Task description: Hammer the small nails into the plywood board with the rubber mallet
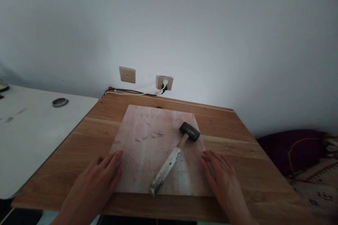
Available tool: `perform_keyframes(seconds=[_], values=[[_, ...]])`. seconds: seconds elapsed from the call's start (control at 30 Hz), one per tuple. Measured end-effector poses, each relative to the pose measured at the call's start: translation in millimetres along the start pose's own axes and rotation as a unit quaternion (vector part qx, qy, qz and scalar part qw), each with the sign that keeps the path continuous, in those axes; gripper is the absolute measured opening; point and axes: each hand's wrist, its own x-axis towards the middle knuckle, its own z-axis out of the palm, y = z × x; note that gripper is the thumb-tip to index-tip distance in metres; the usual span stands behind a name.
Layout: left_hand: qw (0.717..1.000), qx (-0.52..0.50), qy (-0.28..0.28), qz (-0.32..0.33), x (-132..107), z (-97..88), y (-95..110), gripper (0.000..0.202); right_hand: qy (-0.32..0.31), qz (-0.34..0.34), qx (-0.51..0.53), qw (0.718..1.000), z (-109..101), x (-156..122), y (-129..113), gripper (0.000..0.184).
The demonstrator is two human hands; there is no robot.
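Our left hand, in the head view, lies at the left edge of the board, its fingers loosely bent and resting on the surface there, gripping nothing. Our right hand mirrors it at the right edge: fingers fairly straight, fingertips on the board's margin, palm free of any object. We see the board lying flat on the wooden table, near its front edge, between our two hands.

On the board lies the mallet, set at a slant, its black head toward the far right corner and its white-coated handle running down to the near edge. Left of the head we see several nails, lying loose and scattered; a row of specks near the board's far edge is too small for us to make out.

To our left stands a white table with a grey ring on it. At the wall behind, a white plug sits in the right-hand socket, and cables run left from it. Dark red cloth shows at far right.
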Motion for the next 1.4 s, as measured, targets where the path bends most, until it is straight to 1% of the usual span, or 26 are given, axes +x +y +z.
perform_keyframes(seconds=[0.1,0.2,0.3,0.43,0.5,0.6,0.67,0.73,0.8,0.83,0.87,0.9,0.93,1.0,1.03,1.07,1.1,1.13,1.17,1.27,1.33,1.37,1.4], values=[[0.996,-0.083,-0.016,0.019,13.4,-2.8,19.1,0.039,0.012,0.039,-0.032,0.999,-16.9,-11.9,22.6,0.047],[0.992,-0.121,-0.032,0.023,35.3,-11.0,33.4,0.035,0.023,0.098,-0.040,0.994,-25.1,-19.4,26.5,0.051],[0.991,-0.116,-0.043,0.041,67.0,-20.5,47.6,0.030,0.010,0.144,0.011,0.990,-24.5,-20.2,12.4,0.052],[0.988,-0.114,-0.073,0.076,111.8,-25.0,68.3,0.024,-0.072,0.147,0.088,0.982,-20.3,-9.5,-13.5,0.055],[0.985,-0.109,-0.081,0.102,126.2,-23.9,77.7,0.019,-0.104,0.157,0.120,0.975,-19.2,-1.2,-21.6,0.056],[0.977,-0.108,-0.095,0.157,133.7,-21.0,88.7,0.015,-0.122,0.175,0.155,0.965,-18.6,9.7,-26.3,0.046],[0.969,-0.105,-0.100,0.198,133.4,-18.6,94.0,0.022,-0.124,0.184,0.171,0.960,-19.1,14.3,-26.6,0.038],[0.964,-0.092,-0.096,0.231,133.4,-16.0,98.6,0.026,-0.118,0.198,0.191,0.954,-20.8,16.6,-26.1,0.032],[0.962,-0.064,-0.081,0.254,135.4,-13.5,103.3,0.024,-0.106,0.221,0.223,0.944,-23.4,17.3,-25.2,0.028],[0.961,-0.045,-0.073,0.264,136.9,-12.4,105.9,0.022,-0.100,0.238,0.249,0.933,-24.9,17.3,-24.7,0.028],[0.960,-0.026,-0.064,0.273,138.4,-11.5,108.6,0.022,-0.090,0.263,0.289,0.916,-26.2,17.1,-24.0,0.027],[0.958,-0.011,-0.055,0.282,139.8,-10.6,111.4,0.021,-0.076,0.295,0.343,0.889,-27.5,16.9,-23.2,0.029],[0.956,0.000,-0.047,0.291,140.9,-9.7,114.1,0.021,-0.055,0.333,0.406,0.849,-28.5,16.6,-22.2,0.034],[0.951,0.003,-0.034,0.307,142.5,-7.9,118.8,0.023,-0.013,0.401,0.530,0.747,-29.8,16.1,-19.9,0.053],[0.949,-0.003,-0.029,0.314,143.6,-7.0,120.3,0.024,-0.001,0.420,0.574,0.703,-30.0,15.8,-18.6,0.063],[0.948,-0.013,-0.026,0.317,145.6,-6.1,121.2,0.024,0.004,0.429,0.599,0.676,-30.0,15.5,-17.2,0.071],[0.948,-0.029,-0.027,0.317,149.0,-5.2,121.4,0.022,0.005,0.429,0.607,0.669,-29.6,15.0,-15.6,0.077],[0.948,-0.052,-0.031,0.312,154.3,-4.2,120.9,0.020,0.005,0.423,0.600,0.679,-28.9,14.5,-13.8,0.081],[0.949,-0.083,-0.038,0.301,161.7,-3.0,119.8,0.017,0.007,0.416,0.579,0.701,-28.0,14.0,-11.6,0.084],[0.943,-0.226,-0.057,0.236,196.8,3.7,114.6,0.011,0.009,0.391,0.466,0.793,-24.9,13.7,-1.2,0.085],[0.922,-0.341,-0.044,0.179,227.1,11.9,111.8,0.011,-0.007,0.372,0.380,0.847,-23.4,15.0,8.0,0.081],[0.906,-0.394,-0.029,0.154,242.6,16.8,111.4,0.013,-0.012,0.361,0.345,0.867,-22.8,15.9,12.4,0.078],[0.890,-0.437,-0.010,0.134,257.7,21.9,111.9,0.015,-0.014,0.351,0.319,0.880,-22.2,16.6,16.4,0.076]])
